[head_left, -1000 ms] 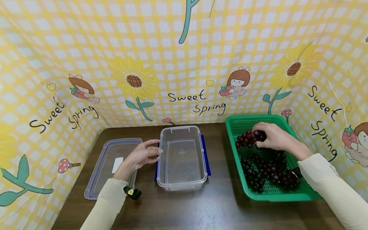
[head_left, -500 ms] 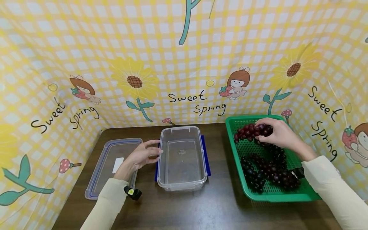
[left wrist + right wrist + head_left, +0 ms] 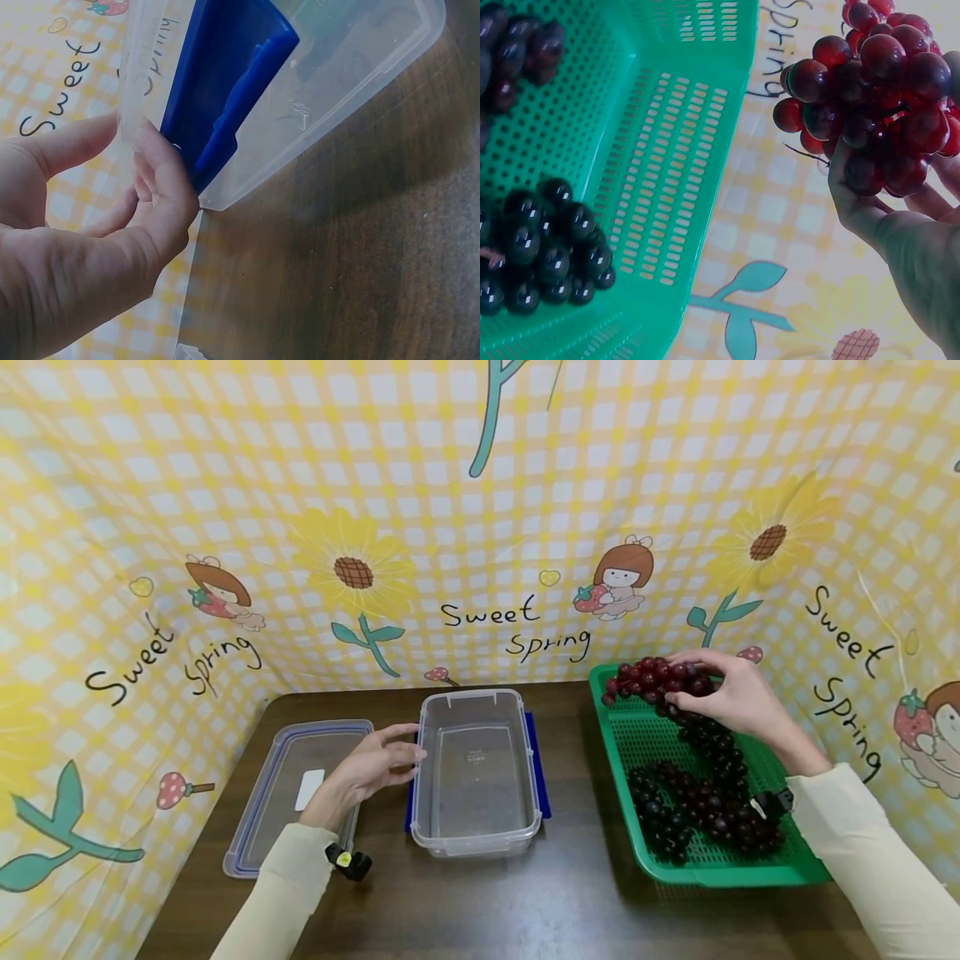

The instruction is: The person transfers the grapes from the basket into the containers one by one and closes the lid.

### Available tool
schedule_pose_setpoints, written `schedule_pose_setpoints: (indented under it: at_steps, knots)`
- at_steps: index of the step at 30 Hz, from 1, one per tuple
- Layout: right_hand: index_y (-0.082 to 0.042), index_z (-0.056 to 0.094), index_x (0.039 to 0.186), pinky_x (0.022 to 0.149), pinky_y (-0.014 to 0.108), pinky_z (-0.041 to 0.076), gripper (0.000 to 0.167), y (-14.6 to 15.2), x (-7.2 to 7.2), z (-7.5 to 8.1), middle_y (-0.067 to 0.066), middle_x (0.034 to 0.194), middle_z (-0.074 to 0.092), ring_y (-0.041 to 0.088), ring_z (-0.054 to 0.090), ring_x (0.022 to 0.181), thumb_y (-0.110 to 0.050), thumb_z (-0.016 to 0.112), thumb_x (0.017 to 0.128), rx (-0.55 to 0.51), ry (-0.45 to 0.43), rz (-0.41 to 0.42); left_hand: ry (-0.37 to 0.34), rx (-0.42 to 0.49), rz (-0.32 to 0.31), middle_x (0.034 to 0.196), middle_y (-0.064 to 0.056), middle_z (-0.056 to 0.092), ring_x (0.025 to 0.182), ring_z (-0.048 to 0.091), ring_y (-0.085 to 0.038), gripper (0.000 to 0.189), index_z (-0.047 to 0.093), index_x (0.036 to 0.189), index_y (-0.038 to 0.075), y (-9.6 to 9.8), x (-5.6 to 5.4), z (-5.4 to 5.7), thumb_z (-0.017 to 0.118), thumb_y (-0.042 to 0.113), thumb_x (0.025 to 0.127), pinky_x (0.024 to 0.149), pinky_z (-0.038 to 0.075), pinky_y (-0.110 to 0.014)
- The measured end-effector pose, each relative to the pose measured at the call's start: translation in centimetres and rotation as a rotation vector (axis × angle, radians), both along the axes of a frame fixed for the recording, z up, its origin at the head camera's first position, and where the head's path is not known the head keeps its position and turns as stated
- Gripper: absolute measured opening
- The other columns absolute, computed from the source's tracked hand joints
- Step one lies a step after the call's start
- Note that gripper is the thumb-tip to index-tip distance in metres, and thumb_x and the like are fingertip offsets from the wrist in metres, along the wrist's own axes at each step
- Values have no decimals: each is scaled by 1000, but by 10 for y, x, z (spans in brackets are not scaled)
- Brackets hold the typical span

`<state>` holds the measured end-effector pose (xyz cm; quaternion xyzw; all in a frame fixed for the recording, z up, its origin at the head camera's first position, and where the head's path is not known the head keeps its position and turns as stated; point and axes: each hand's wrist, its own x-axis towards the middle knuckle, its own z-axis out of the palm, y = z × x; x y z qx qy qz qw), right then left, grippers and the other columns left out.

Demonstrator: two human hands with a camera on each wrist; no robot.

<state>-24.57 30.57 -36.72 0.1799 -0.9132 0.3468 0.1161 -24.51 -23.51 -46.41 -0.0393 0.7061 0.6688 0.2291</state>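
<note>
My right hand (image 3: 738, 697) grips a bunch of dark red grapes (image 3: 648, 681) above the far end of the green basket (image 3: 617, 777). In the right wrist view, the fingers partly hide behind the held grapes (image 3: 885, 97). Darker bunches of grapes (image 3: 705, 810) lie in the basket. My left hand (image 3: 367, 768), fingers loosely bent, touches the left side of a clear plastic food container (image 3: 476, 843) with blue side clips. The left wrist view has the left hand (image 3: 112, 225) beside a blue clip (image 3: 229, 82); the exact fingertip contact is unclear.
The container's clear lid (image 3: 262, 810), with a blue seal and white label, lies left of it, partly under the left forearm. A yellow checked cloth (image 3: 480, 527) stands behind the brown table (image 3: 517, 902) and along its sides.
My right hand has raised the red grapes from within the basket to over its far rim, and more of the bunch shows. The left hand and the container have stayed put.
</note>
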Motion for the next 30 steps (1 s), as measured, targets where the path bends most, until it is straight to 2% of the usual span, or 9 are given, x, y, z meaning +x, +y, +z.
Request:
schedule_pose_setpoints:
  at_steps: [2,6,13,15,18,22,26,28,30]
  knots:
    - [-13,71,131,73,21,44,42,-4,0,1,18,137,69,-20,49,102,-11,81,91,-28,-8,4,1,2,-1,114,-5,67,105,68,-20,70,35,162,9,0,0,-1,67,6,101,87,60,-29]
    - [-13,71,132,63,26,45,41,-11,0,2,14,139,68,-16,54,101,-11,80,92,-87,-45,14,6,5,-7,112,-4,67,102,68,-17,70,34,163,8,-1,0,-2,68,6,101,86,60,-29]
    - [-17,72,130,57,28,47,40,-25,-1,10,-22,127,67,-14,62,107,-15,84,91,-210,-65,4,17,13,-9,111,-3,68,101,69,-16,71,33,163,7,-1,0,-2,68,7,101,86,60,-28]
    - [-16,73,129,52,29,45,39,-29,-1,13,-22,126,68,-11,65,100,-12,83,91,-261,-64,21,16,11,-7,111,-3,68,100,69,-16,71,33,163,7,-1,-1,-2,68,7,101,86,60,-28]
    - [-18,73,128,46,29,40,39,-34,-3,15,-18,126,70,-7,60,70,-11,82,91,-304,-44,43,15,13,-3,111,-3,68,99,69,-16,71,34,163,7,-1,-1,-2,68,7,101,85,60,-28]
    - [-19,74,127,44,30,37,38,-39,-7,15,-18,124,69,6,33,44,-8,81,91,-352,-29,85,13,25,-8,111,-3,68,101,69,-18,69,34,163,8,0,-1,-2,67,6,102,86,60,-28]
    - [-15,73,128,43,30,36,39,-47,-11,11,-18,122,70,8,33,46,-5,80,92,-406,-49,139,8,31,-17,110,-3,68,101,68,-17,70,33,163,7,0,-1,-3,67,6,102,86,60,-28]
    - [-13,72,130,46,28,40,39,-52,-13,9,-19,121,71,-1,50,57,-5,80,92,-420,-57,158,7,29,-14,110,-2,68,100,68,-16,71,33,163,7,-1,0,-3,68,7,101,85,60,-28]
    - [-11,72,130,46,26,40,39,-56,-14,6,-19,119,72,-4,51,58,-6,80,92,-420,-64,158,6,27,-9,110,-1,69,100,68,-16,72,34,163,8,-1,0,-3,70,7,100,85,60,-28]
